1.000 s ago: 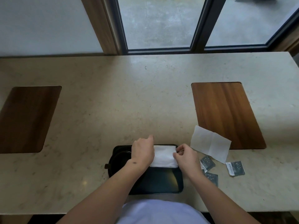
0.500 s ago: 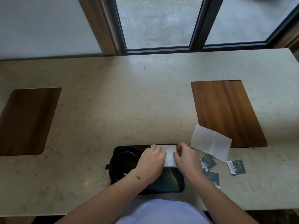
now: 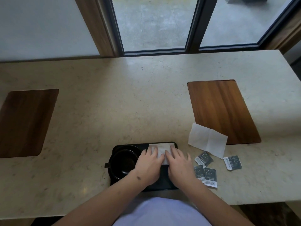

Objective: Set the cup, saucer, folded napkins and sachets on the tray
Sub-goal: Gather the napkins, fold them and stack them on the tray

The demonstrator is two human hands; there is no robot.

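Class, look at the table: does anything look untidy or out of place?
Yes. Four sachets lie scattered at odd angles right of the tray, and an unfolded napkin overlaps the wooden inlay.

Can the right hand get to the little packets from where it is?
Probably yes. The right hand lies flat on the folded napkin on the tray, and the packets lie just beside it on the counter, with nothing between them.

Bare forearms with no sleeves showing, a pale lavender-white top (image 3: 161,212) covering the torso below.
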